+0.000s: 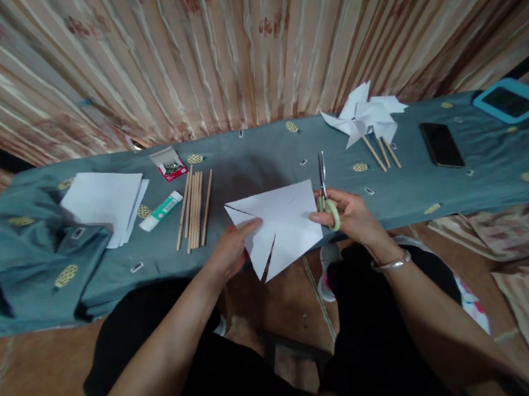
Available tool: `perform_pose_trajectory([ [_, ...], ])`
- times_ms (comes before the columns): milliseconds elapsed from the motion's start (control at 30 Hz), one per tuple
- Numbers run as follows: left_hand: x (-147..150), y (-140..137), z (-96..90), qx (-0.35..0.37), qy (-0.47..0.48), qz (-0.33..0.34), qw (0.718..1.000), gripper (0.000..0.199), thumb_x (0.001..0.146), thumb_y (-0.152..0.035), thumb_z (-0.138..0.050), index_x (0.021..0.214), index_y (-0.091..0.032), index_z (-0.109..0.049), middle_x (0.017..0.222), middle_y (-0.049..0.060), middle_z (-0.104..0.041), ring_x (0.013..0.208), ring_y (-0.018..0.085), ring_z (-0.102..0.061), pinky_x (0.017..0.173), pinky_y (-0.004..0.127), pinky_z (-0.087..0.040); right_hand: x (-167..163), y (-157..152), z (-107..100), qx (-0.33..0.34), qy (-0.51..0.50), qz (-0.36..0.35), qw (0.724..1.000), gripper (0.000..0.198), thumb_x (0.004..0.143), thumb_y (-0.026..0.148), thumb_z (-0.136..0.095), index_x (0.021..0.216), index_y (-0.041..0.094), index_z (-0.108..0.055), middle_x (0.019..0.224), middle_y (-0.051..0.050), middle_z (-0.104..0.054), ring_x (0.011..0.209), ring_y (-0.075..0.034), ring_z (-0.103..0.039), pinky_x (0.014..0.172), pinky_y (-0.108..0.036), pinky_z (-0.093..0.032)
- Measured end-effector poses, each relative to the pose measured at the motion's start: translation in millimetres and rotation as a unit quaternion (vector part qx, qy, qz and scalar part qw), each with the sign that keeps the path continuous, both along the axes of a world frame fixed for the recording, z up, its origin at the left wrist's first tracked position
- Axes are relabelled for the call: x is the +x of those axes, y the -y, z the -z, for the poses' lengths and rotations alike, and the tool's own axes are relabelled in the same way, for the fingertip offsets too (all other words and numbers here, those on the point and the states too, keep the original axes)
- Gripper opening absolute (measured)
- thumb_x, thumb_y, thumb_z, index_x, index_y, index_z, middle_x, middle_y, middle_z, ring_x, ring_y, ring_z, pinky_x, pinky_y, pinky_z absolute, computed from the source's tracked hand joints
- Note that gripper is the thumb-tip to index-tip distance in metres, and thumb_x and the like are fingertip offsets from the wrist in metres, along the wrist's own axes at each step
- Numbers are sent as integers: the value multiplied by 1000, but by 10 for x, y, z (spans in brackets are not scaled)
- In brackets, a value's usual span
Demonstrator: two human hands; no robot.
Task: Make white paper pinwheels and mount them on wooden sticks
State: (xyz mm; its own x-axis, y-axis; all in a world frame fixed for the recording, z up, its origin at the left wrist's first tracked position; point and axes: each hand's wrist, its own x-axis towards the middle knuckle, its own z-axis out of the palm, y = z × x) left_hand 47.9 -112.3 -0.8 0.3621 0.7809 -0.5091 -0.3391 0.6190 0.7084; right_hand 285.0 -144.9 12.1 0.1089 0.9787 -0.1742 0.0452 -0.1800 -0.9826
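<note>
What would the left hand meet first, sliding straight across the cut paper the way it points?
Probably the green-handled scissors in the right hand, just beyond the cut paper; depth is unclear.

A lone head-worn camera faces forward and down over the wearer's lap, with left hand and right hand close at center, the bench spanning the view, a curtain beyond.
</note>
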Motion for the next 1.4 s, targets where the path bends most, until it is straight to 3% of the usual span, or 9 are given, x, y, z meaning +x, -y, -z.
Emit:
perform_pose_trajectory([
  [133, 2, -48, -25, 7, 46, 10, 999, 21, 76, -31, -76, 91, -16, -73, 85, 11, -77, 77, 24, -73, 71, 31, -59, -58, -31, 66, -7, -21, 1, 1000, 48, 49, 45, -90, 83, 20, -67, 64, 6, -67, 55, -10, -54, 55, -24, -46],
  [333, 64, -99, -150, 11, 111, 23, 994, 53, 80, -63, -64, 103, -15, -69, 111, 17, -73, 106, 32, -69, 87, 43, -56, -194, -168, 117, 33, -59, 143, 987, 49, 49, 48, -87, 84, 22, -64, 69, 4, -70, 64, -15, -62, 64, -28, -52],
  [500, 293, -22, -147, 61, 71, -9, 996, 45, 66, -41, -84, 100, -15, -70, 110, 13, -73, 105, 29, -68, 88, 38, -55, -385, -256, 120, 48, -61, 161, 984, 51, 50, 45, -87, 88, 21, -64, 74, 2, -73, 70, -17, -66, 67, -30, -53],
  [700, 455, -102, -91, 128, -6, -147, 981, 42, 62, -10, -80, 102, -17, -69, 97, 6, -76, 98, 23, -69, 88, 32, -54, -500, -313, 110, 54, -66, 150, 985, 55, 49, 49, -87, 90, 20, -64, 75, 1, -72, 67, -15, -63, 64, -28, -52],
  [800, 411, -233, -53, 175, -71, -199, 962, 42, 60, -9, -80, 100, -18, -70, 88, 3, -76, 93, 24, -70, 86, 32, -54, -493, -267, 67, 46, -51, 107, 992, 54, 54, 55, -85, 89, 20, -64, 69, 1, -69, 64, -14, -61, 62, -27, -50],
  [900, 317, -385, -35, 226, -132, -250, 932, 44, 60, -12, -81, 102, -18, -69, 90, 5, -75, 94, 25, -70, 86, 34, -55, -466, -144, 26, 17, -21, 10, 1000, 52, 68, 64, -75, 92, 19, -66, 71, -1, -70, 64, -15, -61, 60, -27, -49],
  [1033, 203, -532, -14, 295, -211, -263, 894, 39, 66, -20, -78, 103, -19, -67, 98, 7, -75, 99, 27, -71, 91, 39, -56, -407, 47, 32, -34, -8, -148, 988, 56, 71, 70, -70, 93, 18, -65, 75, -2, -69, 65, -14, -59, 61, -26, -47],
  [1133, 175, -571, 12, 323, -227, -259, 881, 41, 67, -27, -79, 105, -21, -66, 102, 9, -75, 103, 29, -70, 93, 42, -56, -358, 134, 76, -62, 10, -227, 972, 57, 74, 69, -69, 95, 16, -65, 76, -2, -66, 65, -13, -56, 60, -25, -44],
  [1400, 300, -526, 105, 343, -220, -222, 886, 44, 69, -33, -78, 109, -19, -65, 96, 9, -75, 94, 27, -72, 89, 42, -57, -302, 129, 138, -69, 27, -262, 962, 56, 77, 70, -66, 94, 16, -66, 77, -2, -64, 66, -12, -55, 61, -25, -41],
])
